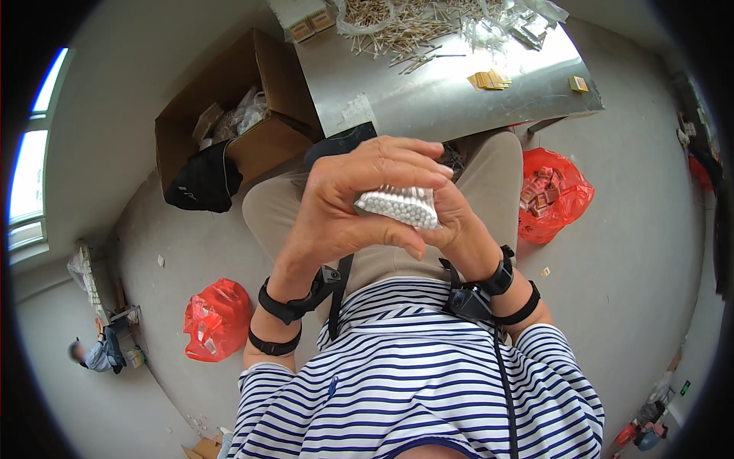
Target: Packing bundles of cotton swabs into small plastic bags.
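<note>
Between my hands, above my lap, is a clear plastic bag of cotton swabs (399, 208), its white tips packed together and facing me. My left hand (336, 200) curves around it, fingers over the far side and thumb along the near side. Against the bag's right end rests my right hand (456, 219), gripping it from the side; the left fingers hide part of the right ones. Beyond my knees stands a shiny metal table (413, 96), with a heap of loose swabs (405, 27) at its far side.
Small yellow cards (489, 80) and a little yellow box (578, 84) lie on the table. An open cardboard box (283, 92) holds plastic bags at left. Red bags stand on the floor, one at right (558, 191), another at left (216, 321). A person (99, 352) sits far left.
</note>
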`<state>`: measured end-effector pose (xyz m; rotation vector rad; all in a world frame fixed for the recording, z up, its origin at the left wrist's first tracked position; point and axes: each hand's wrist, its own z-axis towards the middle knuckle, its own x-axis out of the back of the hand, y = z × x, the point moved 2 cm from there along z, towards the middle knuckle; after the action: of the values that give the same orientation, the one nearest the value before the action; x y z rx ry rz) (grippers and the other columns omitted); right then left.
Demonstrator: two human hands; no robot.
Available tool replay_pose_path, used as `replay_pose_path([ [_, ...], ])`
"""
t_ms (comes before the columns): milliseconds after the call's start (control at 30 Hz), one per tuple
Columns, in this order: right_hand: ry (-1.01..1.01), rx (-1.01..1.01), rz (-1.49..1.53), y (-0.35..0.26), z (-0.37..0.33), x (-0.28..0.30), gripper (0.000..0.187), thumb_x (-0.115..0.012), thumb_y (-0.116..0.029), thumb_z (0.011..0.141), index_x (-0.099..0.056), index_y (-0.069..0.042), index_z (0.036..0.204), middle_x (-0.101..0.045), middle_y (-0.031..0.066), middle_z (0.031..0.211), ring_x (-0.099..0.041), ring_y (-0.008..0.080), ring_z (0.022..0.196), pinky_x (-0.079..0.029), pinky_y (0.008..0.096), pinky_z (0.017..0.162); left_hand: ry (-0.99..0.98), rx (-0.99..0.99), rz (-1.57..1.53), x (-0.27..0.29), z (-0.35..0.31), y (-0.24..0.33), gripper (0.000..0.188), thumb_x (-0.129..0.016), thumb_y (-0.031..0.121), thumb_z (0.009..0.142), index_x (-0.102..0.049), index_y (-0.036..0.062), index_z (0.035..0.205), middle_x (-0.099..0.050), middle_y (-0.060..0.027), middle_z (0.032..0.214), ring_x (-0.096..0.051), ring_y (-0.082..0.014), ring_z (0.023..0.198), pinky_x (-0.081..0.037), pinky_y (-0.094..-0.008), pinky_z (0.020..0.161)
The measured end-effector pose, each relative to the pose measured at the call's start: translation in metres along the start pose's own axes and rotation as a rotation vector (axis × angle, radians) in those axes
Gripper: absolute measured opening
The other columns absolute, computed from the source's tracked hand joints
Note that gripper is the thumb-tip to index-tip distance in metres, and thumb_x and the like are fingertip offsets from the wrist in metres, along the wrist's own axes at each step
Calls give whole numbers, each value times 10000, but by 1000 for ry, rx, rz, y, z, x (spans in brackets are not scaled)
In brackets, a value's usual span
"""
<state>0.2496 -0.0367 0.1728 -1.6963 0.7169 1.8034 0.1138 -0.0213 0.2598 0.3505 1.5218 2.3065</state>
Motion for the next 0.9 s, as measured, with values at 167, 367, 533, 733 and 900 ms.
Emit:
replay_pose_path([
  [167, -58, 1, 17, 0, -3, -1, 279, -535, -252, 986, -590, -14, 1120, -678, 109, 968, -685, 170, 721, -531, 231, 479, -113, -31, 85, 3, -2, -9, 393, -887, 178, 554, -773, 113, 925, -755, -53, 921, -675, -283, 1084, -330, -492, 1097],
  [367, -136, -5, 37, 1, -6, -4, 289, -527, -257, 988, -589, -19, 1139, -683, 106, 978, -687, 169, 722, -522, 225, 474, -123, -6, 88, 7, -3, -8, 398, -894, 196, 559, -772, 138, 933, -752, -35, 947, -639, -290, 1150, -306, -502, 1119],
  [533, -207, -15, 41, -7, 30, -4, 298, -521, -261, 989, -589, -23, 1156, -687, 104, 986, -689, 169, 724, -515, 220, 469, 192, -3, -195, -3, 3, -13, 422, -775, 408, 787, -720, 34, 975, -721, -105, 1003, -580, -270, 1202, -365, -435, 1081],
  [733, 305, 305, -549, 3, 29, 0, 312, -500, -281, 1010, -594, -8, 1127, -637, 62, 997, -611, 135, 819, -499, 255, 693, 428, 48, -273, -8, 13, -34, 722, -248, 660, 995, -485, 67, 657, -577, -97, 682, -588, -257, 838, -466, -382, 902],
  [900, 541, 614, -1173, -10, 25, 3, 307, -498, -285, 1031, -604, 3, 1025, -571, 18, 795, -498, 70, 642, -409, 216, 588, 370, 89, -393, -2, 18, -39, 703, -207, 625, 1020, -405, 104, 591, -517, -45, 644, -543, -237, 751, -379, -376, 979],
])
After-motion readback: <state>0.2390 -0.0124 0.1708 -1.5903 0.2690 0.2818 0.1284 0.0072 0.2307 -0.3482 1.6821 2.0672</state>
